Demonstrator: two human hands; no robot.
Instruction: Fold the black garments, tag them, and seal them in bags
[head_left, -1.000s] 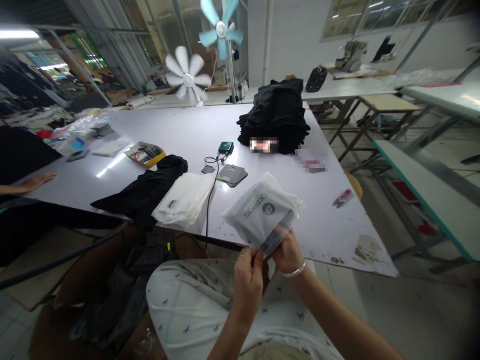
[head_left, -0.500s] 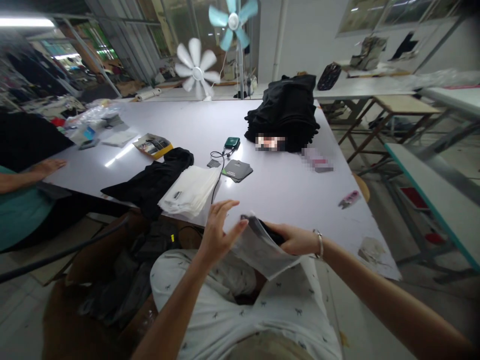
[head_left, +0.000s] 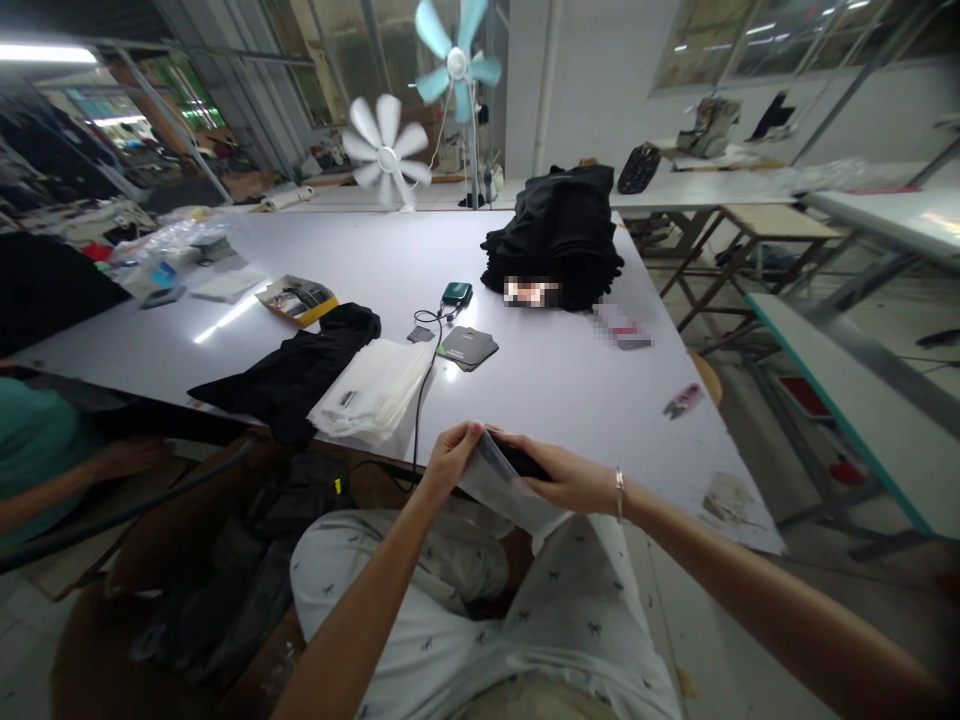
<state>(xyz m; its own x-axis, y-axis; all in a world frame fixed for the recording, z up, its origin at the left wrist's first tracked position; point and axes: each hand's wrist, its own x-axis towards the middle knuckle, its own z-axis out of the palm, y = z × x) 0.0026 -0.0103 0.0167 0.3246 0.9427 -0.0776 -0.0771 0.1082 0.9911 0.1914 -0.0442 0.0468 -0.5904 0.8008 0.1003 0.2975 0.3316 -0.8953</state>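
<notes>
Over my lap, at the table's front edge, a frosted plastic bag (head_left: pixel 501 492) is held between both hands, with a folded black garment (head_left: pixel 517 458) partly showing at its mouth. My left hand (head_left: pixel 451 458) pinches the bag's upper left corner, fingers closed. My right hand (head_left: pixel 571 476) grips the black garment and the bag's edge from the right; its fingertips are partly hidden. Just left of my hands lies a stack of frosted bags (head_left: pixel 371 392). Dark cards (head_left: pixel 468 347) lie in a small pile beyond them.
A tall pile of black garments (head_left: pixel 555 225) stands at the back of the white table (head_left: pixel 570 390). A black garment (head_left: pixel 292 370), a cabled green device (head_left: pixel 457 293) and pink snips (head_left: pixel 682 401) also lie there. Two fans (head_left: pixel 386 158) are behind. Another person's arm (head_left: pixel 90 475) shows at left.
My left hand has moved from open beside the bag to closed on its corner. The bag has tilted, and the other person's hand has dropped off the table.
</notes>
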